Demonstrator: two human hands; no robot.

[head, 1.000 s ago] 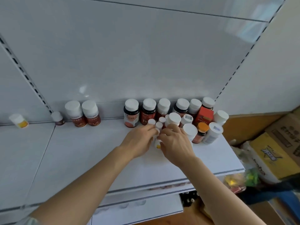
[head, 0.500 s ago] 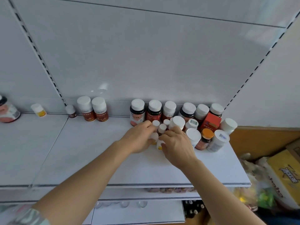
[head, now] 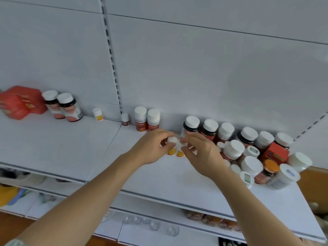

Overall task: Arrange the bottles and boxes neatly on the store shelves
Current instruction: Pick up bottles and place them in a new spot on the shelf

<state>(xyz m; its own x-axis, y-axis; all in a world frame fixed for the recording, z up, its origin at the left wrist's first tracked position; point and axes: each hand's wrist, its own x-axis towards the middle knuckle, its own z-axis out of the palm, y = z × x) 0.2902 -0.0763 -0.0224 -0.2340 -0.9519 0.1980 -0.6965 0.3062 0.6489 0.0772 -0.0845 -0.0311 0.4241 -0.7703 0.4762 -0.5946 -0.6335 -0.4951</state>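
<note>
Two small white bottles with yellow labels are held just above the white shelf point(head: 71, 150). My left hand point(head: 152, 148) pinches the left small bottle point(head: 171, 145) by its cap. My right hand point(head: 204, 155) pinches the right small bottle point(head: 180, 148) beside it. Both bottles are upright and side by side. A cluster of white-capped bottles point(head: 234, 148) and a red box point(head: 275, 153) crowds the shelf to the right. A matching small yellow-label bottle point(head: 98, 114) stands alone at the back left.
Two red-label bottles point(head: 146, 119) and a tiny bottle point(head: 125, 119) stand at the back wall. Further left are two dark bottles point(head: 67, 107) and red boxes point(head: 19, 103). A lower shelf point(head: 159, 228) holds small clear cups.
Both hands have lifted the two small yellow-label bottles out of the cluster and carried them left. The camera view has swung to the left, showing more of the left shelf.
</note>
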